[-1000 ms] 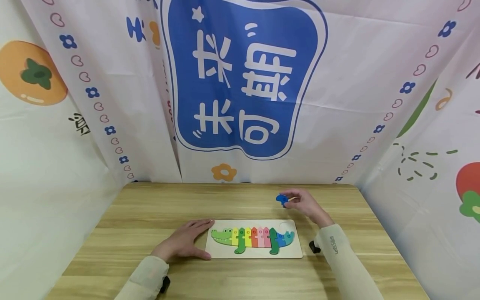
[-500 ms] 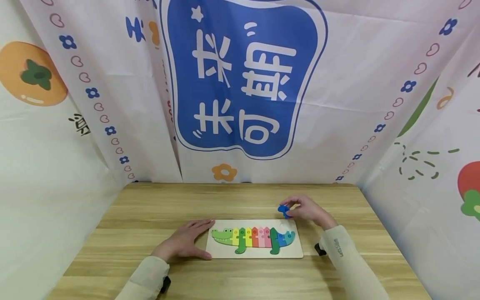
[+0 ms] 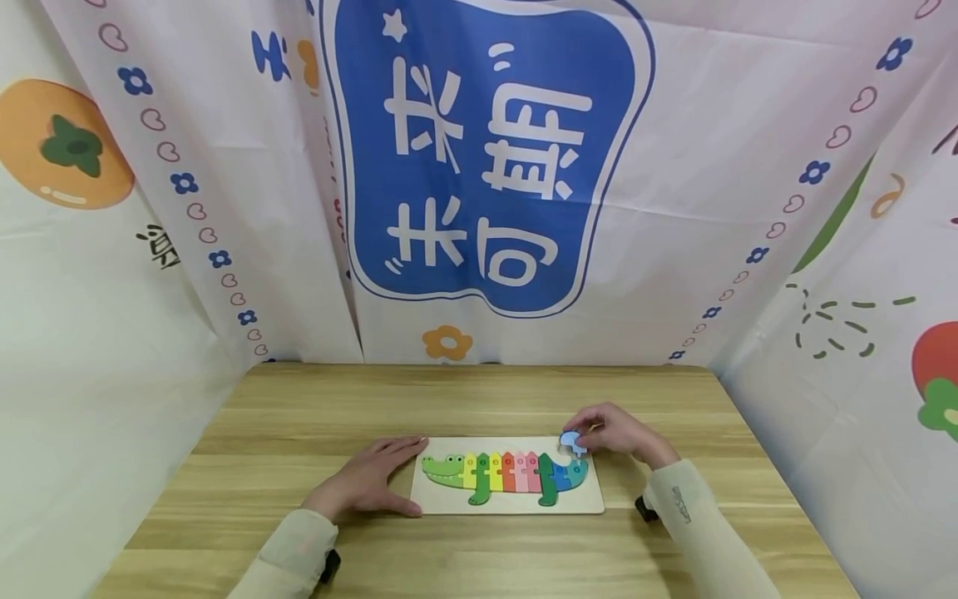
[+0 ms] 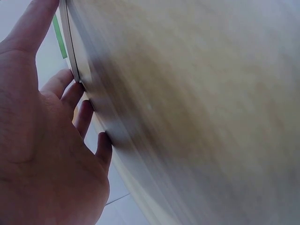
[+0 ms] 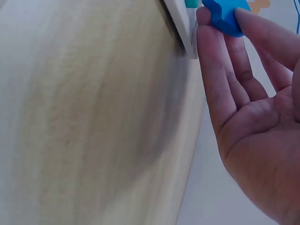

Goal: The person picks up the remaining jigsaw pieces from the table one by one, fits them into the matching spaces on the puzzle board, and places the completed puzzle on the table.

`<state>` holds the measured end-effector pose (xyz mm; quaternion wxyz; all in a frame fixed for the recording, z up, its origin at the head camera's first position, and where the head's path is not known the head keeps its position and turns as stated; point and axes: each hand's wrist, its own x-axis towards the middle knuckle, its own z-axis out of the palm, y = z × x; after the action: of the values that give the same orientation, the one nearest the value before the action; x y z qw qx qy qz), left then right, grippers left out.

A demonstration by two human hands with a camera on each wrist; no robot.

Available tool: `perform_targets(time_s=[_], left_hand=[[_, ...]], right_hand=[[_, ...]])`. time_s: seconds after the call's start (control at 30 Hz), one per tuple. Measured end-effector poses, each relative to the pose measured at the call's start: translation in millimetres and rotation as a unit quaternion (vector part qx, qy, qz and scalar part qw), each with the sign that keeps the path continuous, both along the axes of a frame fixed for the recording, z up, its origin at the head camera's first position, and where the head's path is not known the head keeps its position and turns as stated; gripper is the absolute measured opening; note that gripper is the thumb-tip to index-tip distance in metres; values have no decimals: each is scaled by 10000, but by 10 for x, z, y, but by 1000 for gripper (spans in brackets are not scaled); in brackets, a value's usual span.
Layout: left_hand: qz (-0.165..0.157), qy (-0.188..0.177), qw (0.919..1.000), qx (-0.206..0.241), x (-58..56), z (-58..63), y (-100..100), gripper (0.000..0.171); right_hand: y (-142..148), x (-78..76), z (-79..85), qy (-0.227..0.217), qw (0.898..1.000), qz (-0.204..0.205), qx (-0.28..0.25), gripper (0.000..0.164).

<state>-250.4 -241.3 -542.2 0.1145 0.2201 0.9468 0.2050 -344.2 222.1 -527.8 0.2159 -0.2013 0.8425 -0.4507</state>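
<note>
Blue puzzle piece [image 3: 572, 442] pinched in right hand [image 3: 615, 435], thumb and fingertips curled round it, other fingers loosely bent; right wrist view shows piece [image 5: 225, 15] held at fingertips [image 5: 206, 28] just beside the board's edge [image 5: 180, 26]. Piece sits over the tail end of the wooden puzzle board [image 3: 449, 503], at the far right corner, at or just above the empty tail slot; contact with board can't be told. Crocodile puzzle [image 3: 503, 475] otherwise filled: green head left, then yellow, green, orange, pink, green, blue sections. Left hand [image 3: 367, 487] flat on wooden table [image 3: 299, 416], fingers straight and spread, fingertips [image 4: 75, 91] against the board's left edge [image 4: 70, 47], holding nothing. Left wrist view blurred, shows palm down, fingers extended. Versus half a second back: right hand dropped lower and nearer, piece moved from above the board's far edge down onto the tail area. A second back it was further out over bare table. Left hand and board unchanged. Printed cloth backdrop [image 3: 486, 166] behind the table.
</note>
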Motion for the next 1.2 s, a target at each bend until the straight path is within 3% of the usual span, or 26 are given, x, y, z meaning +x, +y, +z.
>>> perform_targets(time_s=[0.8,1.2], left_hand=[[15,-79,10000,29,-6,27,1,109],[81,-158,9998,-42,2,6,-6,109]], right_hand=[[66,32,-50,-223,9996,-74,-161,23],[46,45,-151,22,9999,32,-157,20]])
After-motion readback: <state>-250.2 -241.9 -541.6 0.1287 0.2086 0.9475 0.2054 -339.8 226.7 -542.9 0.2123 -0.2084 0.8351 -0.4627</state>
